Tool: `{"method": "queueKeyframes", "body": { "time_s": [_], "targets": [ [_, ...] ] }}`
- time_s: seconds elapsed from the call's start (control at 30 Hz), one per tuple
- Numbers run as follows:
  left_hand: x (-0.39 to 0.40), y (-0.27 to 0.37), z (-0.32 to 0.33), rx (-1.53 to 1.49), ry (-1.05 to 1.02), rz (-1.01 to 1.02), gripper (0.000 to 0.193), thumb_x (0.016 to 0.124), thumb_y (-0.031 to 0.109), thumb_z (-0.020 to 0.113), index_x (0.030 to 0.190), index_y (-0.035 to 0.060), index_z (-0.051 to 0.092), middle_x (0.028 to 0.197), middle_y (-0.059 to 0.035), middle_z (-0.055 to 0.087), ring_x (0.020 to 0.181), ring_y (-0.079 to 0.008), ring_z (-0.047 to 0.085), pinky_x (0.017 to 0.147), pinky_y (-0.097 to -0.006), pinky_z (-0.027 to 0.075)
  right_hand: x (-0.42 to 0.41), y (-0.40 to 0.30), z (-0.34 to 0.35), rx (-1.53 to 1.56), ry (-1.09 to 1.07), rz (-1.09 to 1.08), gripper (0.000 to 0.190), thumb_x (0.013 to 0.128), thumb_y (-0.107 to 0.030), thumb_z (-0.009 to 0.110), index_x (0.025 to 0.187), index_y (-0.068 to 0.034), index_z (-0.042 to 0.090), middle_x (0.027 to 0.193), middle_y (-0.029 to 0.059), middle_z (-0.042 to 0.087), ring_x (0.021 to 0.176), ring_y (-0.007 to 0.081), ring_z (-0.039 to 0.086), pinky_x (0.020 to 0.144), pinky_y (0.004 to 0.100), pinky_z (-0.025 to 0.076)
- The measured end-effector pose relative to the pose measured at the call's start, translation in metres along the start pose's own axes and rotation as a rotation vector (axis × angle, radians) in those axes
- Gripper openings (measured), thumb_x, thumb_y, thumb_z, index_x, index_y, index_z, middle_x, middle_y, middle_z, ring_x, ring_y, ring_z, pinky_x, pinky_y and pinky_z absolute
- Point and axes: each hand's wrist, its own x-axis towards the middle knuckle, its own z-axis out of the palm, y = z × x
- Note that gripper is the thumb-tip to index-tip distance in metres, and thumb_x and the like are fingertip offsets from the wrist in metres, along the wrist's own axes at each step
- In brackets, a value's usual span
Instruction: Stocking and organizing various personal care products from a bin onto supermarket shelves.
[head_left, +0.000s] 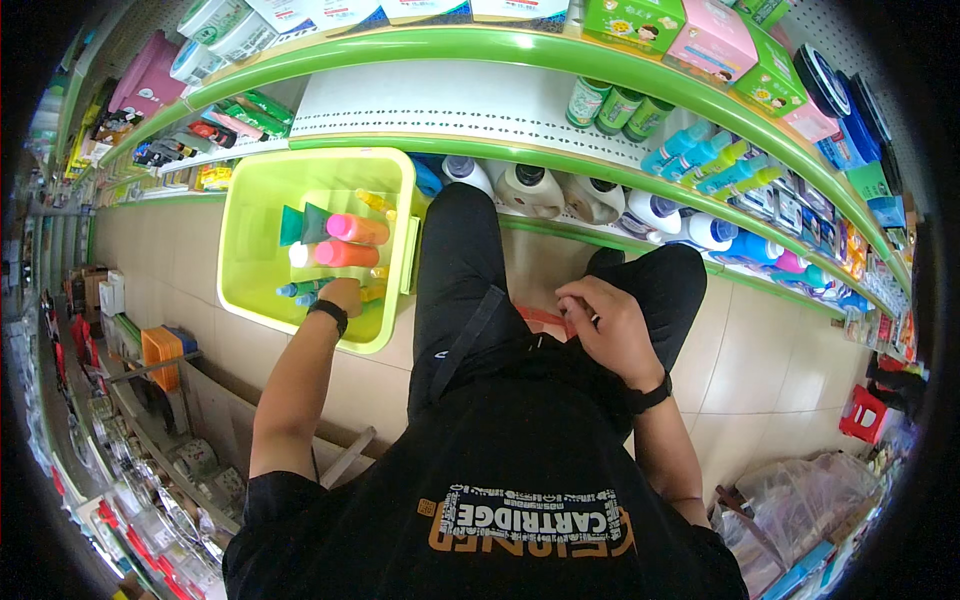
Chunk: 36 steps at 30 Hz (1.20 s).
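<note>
A lime-green plastic tub (247, 225) stands on the floor at the left, holding several bottles and tubes. My left hand (343, 295) reaches down inside it, at small bottles with blue caps (304, 287); its fingers are mostly hidden, so a grip cannot be made out. Yellow bottles (373, 292) lie just right of that hand. Farther back in the tub are pink-capped orange bottles (358, 229) and dark green tubes (291, 225). My right hand (604, 319) rests over my right thigh with curled fingers; whether anything is in them does not show clearly.
Green-edged store shelves (450, 142) curve across the front, bearing green-labelled containers (619, 110), large detergent jugs (529, 189) and boxes (634, 26). An orange basket (160, 356) stands at the left. Plastic-wrapped goods (802, 502) lie at the lower right, and a red stool (864, 414) stands farther right.
</note>
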Motion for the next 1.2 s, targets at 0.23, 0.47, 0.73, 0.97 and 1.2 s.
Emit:
{"method": "queueKeyframes", "body": {
  "time_s": [0.23, 0.47, 0.73, 0.97, 1.2],
  "targets": [
    [0.005, 0.018, -0.011, 0.120, -0.136, -0.066, 0.030, 0.090, 0.022, 0.067, 0.114, 0.0076, 0.079, 0.123, -0.0172, 0.076, 0.116, -0.0337, 0.073, 0.094, -0.0447, 0.059, -0.002, -0.002, 0.004, -0.003, 0.007, -0.051, 0.013, 0.096, -0.009, 0.068, 0.109, -0.005, 0.070, 0.096, 0.0152, 0.071, 0.088, 0.0368, 0.071, 0.077, 0.0444, 0.058],
    [0.005, 0.020, -0.012, 0.128, -0.154, -0.055, 0.031, 0.094, 0.024, 0.063, 0.115, 0.0071, 0.079, 0.123, -0.0169, 0.077, 0.116, -0.0349, 0.073, 0.095, -0.0454, 0.059, -0.007, -0.004, 0.004, -0.009, 0.025, -0.056, 0.014, 0.096, -0.007, 0.068, 0.109, -0.005, 0.070, 0.097, 0.0158, 0.071, 0.089, 0.0373, 0.071, 0.079, 0.0447, 0.058],
    [-0.090, -0.013, -0.061, -0.308, 0.089, -0.032, 0.033, 0.093, 0.017, 0.058, 0.114, -0.0017, 0.074, 0.120, -0.0289, 0.072, 0.115, -0.0447, 0.068, 0.096, -0.0513, 0.055, -0.001, -0.004, 0.002, -0.017, 0.001, -0.054, 0.015, 0.096, -0.008, 0.068, 0.110, -0.005, 0.071, 0.097, 0.0156, 0.072, 0.085, 0.0367, 0.071, 0.076, 0.0435, 0.058],
    [-0.191, -0.048, -0.119, -0.810, 0.073, -0.022, 0.048, 0.099, 0.019, 0.065, 0.142, -0.0028, 0.061, 0.104, -0.0158, 0.074, 0.092, -0.0267, 0.069, 0.081, -0.0372, 0.055, 0.014, -0.018, 0.005, 0.035, -0.024, -0.069, 0.014, 0.098, -0.011, 0.068, 0.111, -0.006, 0.071, 0.098, 0.0139, 0.072, 0.084, 0.0331, 0.072, 0.075, 0.0408, 0.059],
    [-0.226, -0.010, -0.168, -0.840, 0.125, 0.313, 0.048, 0.103, 0.011, 0.067, 0.149, 0.0016, 0.056, 0.110, -0.0100, 0.070, 0.089, -0.0186, 0.065, 0.078, -0.0339, 0.054, 0.025, -0.055, 0.002, 0.068, -0.066, -0.027, 0.021, 0.095, -0.012, 0.072, 0.115, -0.007, 0.070, 0.106, 0.0129, 0.072, 0.093, 0.0339, 0.072, 0.083, 0.0411, 0.059]
  ]
}}
